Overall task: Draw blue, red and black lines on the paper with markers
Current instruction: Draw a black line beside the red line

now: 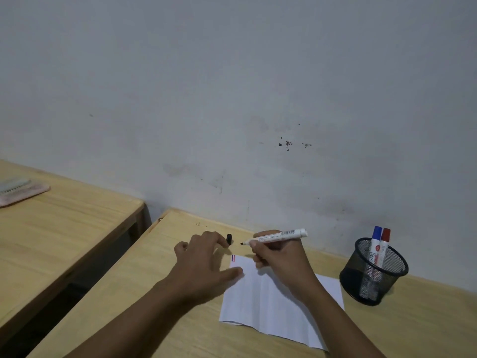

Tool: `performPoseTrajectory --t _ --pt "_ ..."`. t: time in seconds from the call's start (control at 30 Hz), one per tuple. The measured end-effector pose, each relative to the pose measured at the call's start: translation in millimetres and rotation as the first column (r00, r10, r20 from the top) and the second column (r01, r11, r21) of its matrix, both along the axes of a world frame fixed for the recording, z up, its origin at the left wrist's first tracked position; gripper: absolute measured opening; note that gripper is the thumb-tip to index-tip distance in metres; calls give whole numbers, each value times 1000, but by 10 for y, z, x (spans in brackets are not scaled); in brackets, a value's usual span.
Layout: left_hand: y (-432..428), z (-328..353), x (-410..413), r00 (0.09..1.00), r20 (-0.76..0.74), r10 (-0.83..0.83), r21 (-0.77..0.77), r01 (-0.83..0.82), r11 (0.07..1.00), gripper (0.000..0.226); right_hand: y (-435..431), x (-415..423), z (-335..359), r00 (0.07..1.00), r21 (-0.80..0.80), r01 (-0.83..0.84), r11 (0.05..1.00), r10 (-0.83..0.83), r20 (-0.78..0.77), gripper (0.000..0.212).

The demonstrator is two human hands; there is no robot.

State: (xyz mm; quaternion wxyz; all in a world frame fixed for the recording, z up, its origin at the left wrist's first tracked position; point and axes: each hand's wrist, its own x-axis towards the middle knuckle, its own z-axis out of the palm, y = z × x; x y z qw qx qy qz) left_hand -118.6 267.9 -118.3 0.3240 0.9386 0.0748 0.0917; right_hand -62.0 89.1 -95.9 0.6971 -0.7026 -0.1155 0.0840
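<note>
A white sheet of paper (278, 303) lies on the wooden desk (160, 313), with short blue and red lines (233, 258) at its far left corner. My right hand (281, 257) holds an uncapped black marker (278, 236), tip pointing left, just above the paper's far edge. The black cap (229, 239) lies on the desk by the fingertips of my left hand (204, 262). That hand is spread, its thumb resting on the paper's left edge. A blue marker (375, 241) and a red marker (384, 244) stand capped in a black mesh cup (371, 277) at the right.
A grey wall rises right behind the desk. A second wooden desk (56, 228) stands to the left across a dark gap, with a pink spiral notebook (20, 192) on it. Small dark crumbs (198, 224) lie near the desk's far corner.
</note>
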Motion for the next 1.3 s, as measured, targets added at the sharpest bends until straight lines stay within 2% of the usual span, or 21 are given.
performPoseTrajectory --t 0.1,0.2,0.3,0.5,0.6,1.3 --pt "41 23 19 993 -72 -94 139 103 985 54 114 106 -128 999 -140 -36 989 37 8 13" --pt "90 -56 46 990 -38 -137 139 141 980 44 176 150 -260 999 -216 -5 976 15 44 13" --pt "169 -139 86 982 -28 -187 165 189 968 33 168 173 -343 998 -220 24 975 -9 69 10" --pt "277 -122 111 963 -94 -252 209 266 941 37 174 201 -400 988 -312 36 949 14 157 10" --pt "303 -90 83 958 -115 -264 159 280 947 34 165 199 -410 986 -355 38 934 24 167 12" --pt "322 -88 91 954 -156 -256 133 277 952 35 198 197 -436 985 -370 48 928 18 172 13"
